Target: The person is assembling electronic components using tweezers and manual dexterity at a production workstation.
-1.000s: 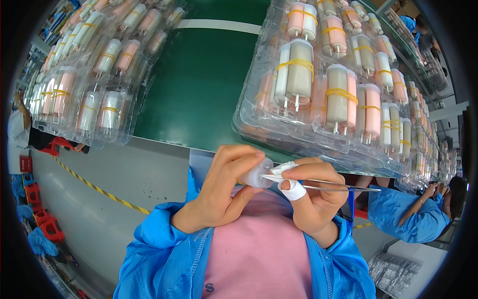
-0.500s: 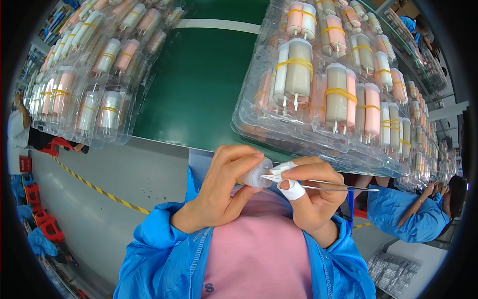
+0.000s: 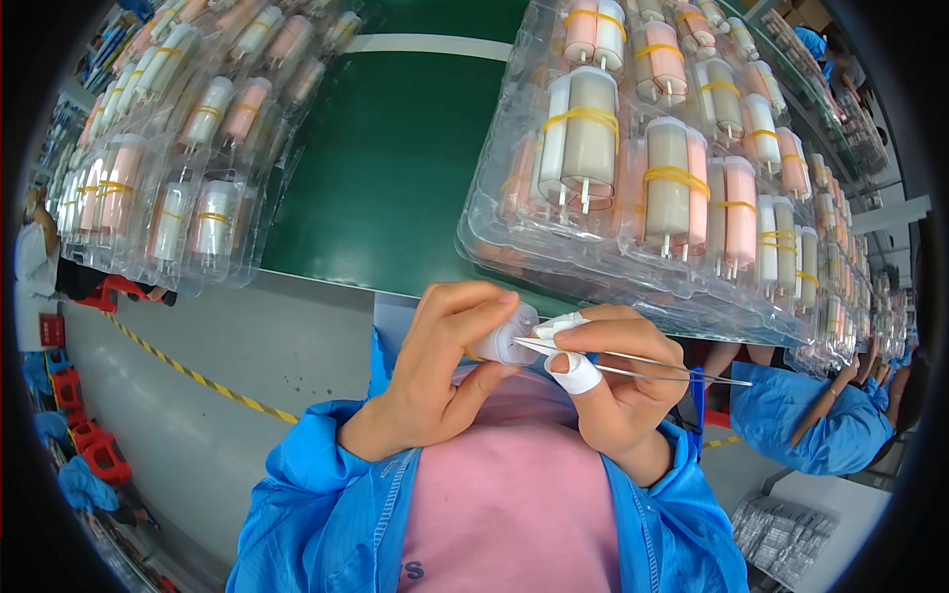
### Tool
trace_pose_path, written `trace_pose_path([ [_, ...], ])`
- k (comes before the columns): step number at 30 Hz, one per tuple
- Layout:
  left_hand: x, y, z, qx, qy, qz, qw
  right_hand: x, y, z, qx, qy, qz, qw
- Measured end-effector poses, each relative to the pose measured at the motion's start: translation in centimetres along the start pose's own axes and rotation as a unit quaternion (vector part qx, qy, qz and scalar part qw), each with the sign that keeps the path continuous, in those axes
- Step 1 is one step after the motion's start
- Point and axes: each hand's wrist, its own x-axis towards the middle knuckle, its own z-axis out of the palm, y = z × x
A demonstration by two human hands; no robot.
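My left hand (image 3: 440,371) is closed round a translucent white cylindrical container (image 3: 506,336), its end turned toward my right hand. A yellow band shows at the container's edge by my fingers. In my right hand (image 3: 623,381) is a pair of metal tweezers (image 3: 672,369), pinched between thumb and fingers. White tape wraps the thumb and a fingertip of that hand. The tips of the tweezers meet the container's end; whether they grip some small part there cannot be made out. Both hands are in front of my chest, by the near edge of the green table (image 3: 395,178).
Stacked clear plastic trays (image 3: 494,232) at the right hold pink, grey and white cylinders bundled with yellow bands. More such trays (image 3: 262,217) stand at the left. A co-worker in a blue smock (image 3: 811,420) is at the right. Red stools (image 3: 104,458) stand at far left.
Both hands have shifted very slightly, the container and tweezers with them. The tweezer tips stay at the container's end. At the right, the co-worker's head has moved.
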Motion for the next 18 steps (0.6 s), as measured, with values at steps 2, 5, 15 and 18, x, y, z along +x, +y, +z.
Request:
trace_pose_path([
  [2,-0.06,-0.06,-0.07,-0.004,0.002,0.0,1.0,0.0,-0.04,0.09,0.0,-0.001,0.002,1.0],
  [5,-0.11,-0.11,-0.15,-0.007,0.002,-0.001,1.0,-0.02,0.03,0.16,-0.005,-0.004,-0.003,1.0],
  [15,0.11,-0.08,-0.14,0.035,0.0,0.028,0.999,0.35,0.05,0.06,-0.026,-0.025,-0.018,0.999],
  [18,0.46,-0.18,-0.4,0.091,-0.013,0.065,0.994,0.85,-0.6,-0.03,-0.059,-0.052,-0.012,0.997],
])
